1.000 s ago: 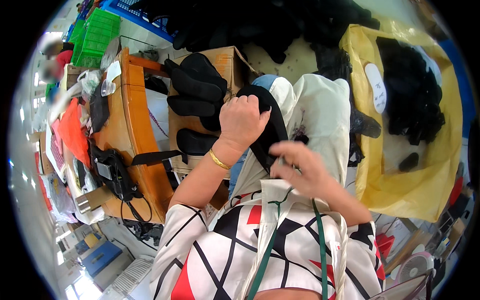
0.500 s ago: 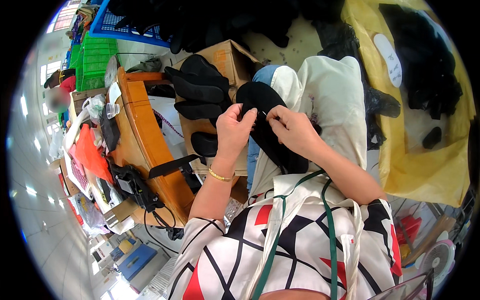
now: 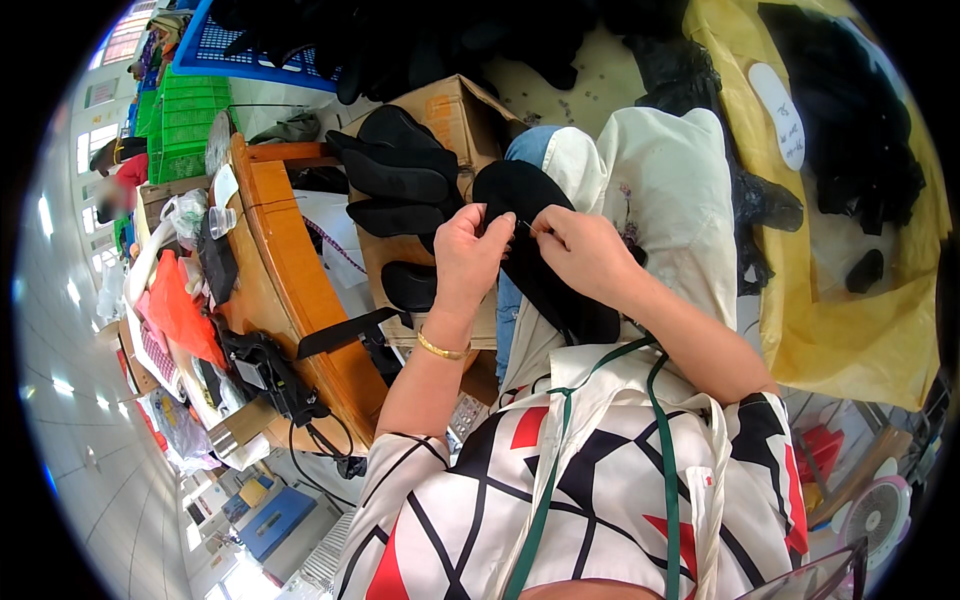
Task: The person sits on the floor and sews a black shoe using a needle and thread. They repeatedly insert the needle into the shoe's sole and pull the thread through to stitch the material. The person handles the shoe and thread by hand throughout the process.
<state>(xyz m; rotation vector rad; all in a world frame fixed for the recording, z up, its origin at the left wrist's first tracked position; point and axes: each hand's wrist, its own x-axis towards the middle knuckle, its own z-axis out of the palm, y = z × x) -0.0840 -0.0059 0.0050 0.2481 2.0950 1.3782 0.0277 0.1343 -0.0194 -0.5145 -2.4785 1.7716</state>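
Note:
A black cloth shoe [image 3: 518, 188] with a rounded end lies across my lap, over the pale apron. My left hand [image 3: 468, 250] is closed, thumb and forefinger pinching the shoe near its middle. Close beside it, my right hand [image 3: 580, 252] is closed too, its fingertips together on a thin, shiny, needle-like thing [image 3: 524, 226]. Both sets of fingertips almost meet over the black material. The shoe's lower part runs down under my right hand, partly covered. Any thread is too fine to make out.
More black shoes [image 3: 400, 180] are stacked on a cardboard box [image 3: 440, 110] to the left. Beyond stands an orange wooden table frame [image 3: 290, 270]. On the right, a yellow sheet-lined container [image 3: 840, 345] holds black pieces and a white insole [image 3: 777, 115]. A blue crate [image 3: 215, 45] sits far left.
Both hands stay at nearly the same spot. My right fingertips and the needle-like thing have shifted slightly against the shoe; the view has moved a little.

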